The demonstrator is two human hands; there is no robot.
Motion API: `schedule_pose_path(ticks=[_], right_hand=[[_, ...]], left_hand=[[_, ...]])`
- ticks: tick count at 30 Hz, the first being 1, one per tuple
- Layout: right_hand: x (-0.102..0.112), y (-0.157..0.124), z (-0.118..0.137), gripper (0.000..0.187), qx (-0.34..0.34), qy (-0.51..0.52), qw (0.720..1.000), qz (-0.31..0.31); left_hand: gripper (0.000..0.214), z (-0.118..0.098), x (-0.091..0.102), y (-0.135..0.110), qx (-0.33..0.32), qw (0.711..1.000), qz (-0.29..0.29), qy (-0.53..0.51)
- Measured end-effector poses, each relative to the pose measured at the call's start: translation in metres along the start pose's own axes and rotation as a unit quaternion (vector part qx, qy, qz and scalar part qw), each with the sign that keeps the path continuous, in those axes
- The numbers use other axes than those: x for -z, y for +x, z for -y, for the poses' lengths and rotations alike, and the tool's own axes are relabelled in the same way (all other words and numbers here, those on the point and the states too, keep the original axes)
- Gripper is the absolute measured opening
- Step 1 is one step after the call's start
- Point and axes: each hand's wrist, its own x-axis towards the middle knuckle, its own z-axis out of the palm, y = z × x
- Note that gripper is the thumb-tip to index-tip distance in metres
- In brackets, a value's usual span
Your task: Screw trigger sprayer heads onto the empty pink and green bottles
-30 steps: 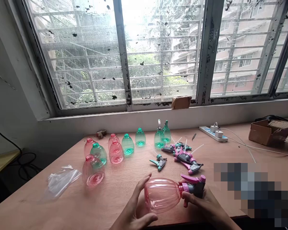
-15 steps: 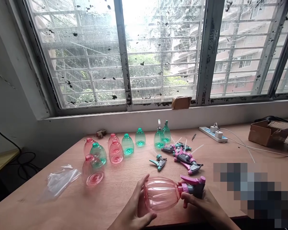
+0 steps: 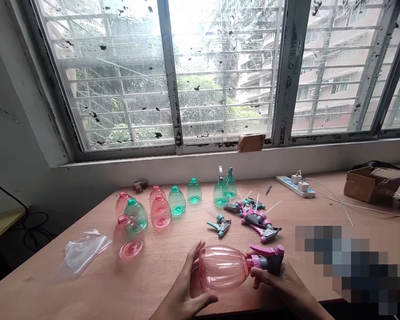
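Note:
A clear pink spray bottle (image 3: 222,268) lies on its side in the air above the table's front edge, with a pink and grey trigger head on its neck. My left hand (image 3: 190,286) cups its base, fingers behind and thumb in front below. My right hand (image 3: 280,280) is closed round the trigger head (image 3: 270,259), fingers near the pink collar. Just beyond lie loose trigger heads (image 3: 256,218), pink and green, with thin white tubes. One green trigger head (image 3: 222,226) lies apart from that pile.
To the left stand open pink bottles (image 3: 130,240) and green bottles (image 3: 176,202). Two green bottles with heads (image 3: 221,193) stand at the back. A plastic bag (image 3: 83,253) lies left. On the right are a power strip (image 3: 295,186), a cardboard box (image 3: 366,186) and a blurred-out patch.
Hardly anything differs. The bottle and both hands keep almost the same pose, with only a slight shift of the whole view.

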Motion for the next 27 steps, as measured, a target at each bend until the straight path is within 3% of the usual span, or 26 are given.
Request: schedule_pose_path(ticks=[2, 4, 9, 16, 20, 24, 27], right_hand=[[0.001, 0.0, -0.002, 0.039, 0.002, -0.006, 1.0, -0.004], [0.002, 0.0, -0.005, 0.039, 0.006, -0.012, 1.0, -0.007], [0.003, 0.001, -0.01, 0.038, 0.015, 0.0, 1.0, -0.007], [0.004, 0.003, -0.011, 0.042, 0.014, 0.012, 1.0, -0.009], [0.004, 0.001, -0.011, 0.04, 0.013, 0.007, 1.0, -0.002], [0.003, 0.001, -0.011, 0.041, 0.012, 0.005, 1.0, -0.004], [0.002, 0.001, -0.01, 0.049, 0.014, 0.028, 1.0, -0.004]], left_hand=[[0.117, 0.005, 0.001, 0.0, 0.001, 1.0, -0.006, 0.018], [0.115, 0.006, 0.003, -0.001, 0.002, 1.0, 0.002, 0.007], [0.071, 0.0, 0.005, -0.001, 0.032, 0.999, -0.019, -0.008], [0.095, -0.006, 0.0, -0.004, -0.01, 0.997, 0.016, 0.072], [0.102, -0.011, 0.0, -0.007, 0.005, 0.997, 0.015, 0.074], [0.077, -0.008, 0.003, -0.004, 0.033, 0.999, -0.015, 0.022], [0.068, -0.006, 0.005, -0.003, 0.053, 0.999, -0.005, 0.002]])
